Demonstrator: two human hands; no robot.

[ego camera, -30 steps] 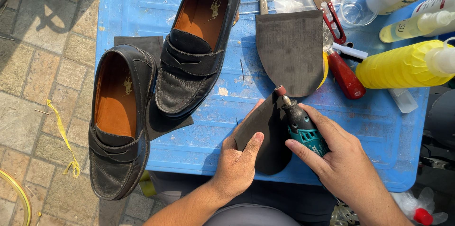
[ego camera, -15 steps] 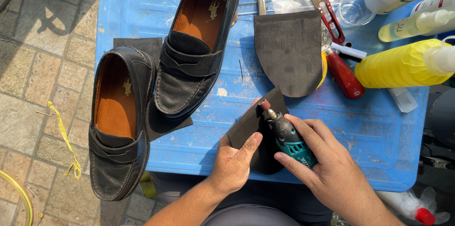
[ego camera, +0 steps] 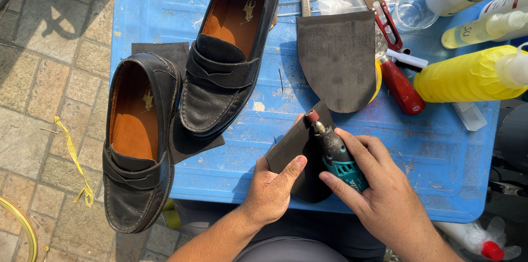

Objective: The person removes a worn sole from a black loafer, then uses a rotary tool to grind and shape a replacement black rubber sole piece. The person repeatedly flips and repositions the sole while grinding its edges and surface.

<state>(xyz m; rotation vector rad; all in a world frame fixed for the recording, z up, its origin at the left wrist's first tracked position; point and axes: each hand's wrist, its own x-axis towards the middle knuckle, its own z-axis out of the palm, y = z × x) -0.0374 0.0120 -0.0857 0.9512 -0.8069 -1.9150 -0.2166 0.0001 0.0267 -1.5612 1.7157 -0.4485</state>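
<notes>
My left hand (ego camera: 270,191) pinches a dark rubber sole piece (ego camera: 297,149) by its lower edge, thumb on top. My right hand (ego camera: 379,190) grips a small rotary tool (ego camera: 334,151) with a teal and black body. Its pink sanding tip rests at the upper corner of that piece. A second, larger dark sole piece (ego camera: 336,59) lies flat on the blue table (ego camera: 434,146) beyond the tool. Two black leather loafers with orange lining sit to the left: one (ego camera: 234,47) on the table, the other (ego camera: 137,141) hanging over the table's left edge.
Red-handled snips (ego camera: 385,12), a red-handled tool (ego camera: 401,86), a clear cup (ego camera: 411,9), a yellow bottle (ego camera: 467,78) and pale bottles (ego camera: 484,25) crowd the table's far right. A flat dark sheet (ego camera: 165,53) lies under the shoes. Stone paving (ego camera: 44,75) lies to the left.
Both hands and the small sole piece have shifted left. The rotary tool has swung so its tip now points up at the piece's top corner.
</notes>
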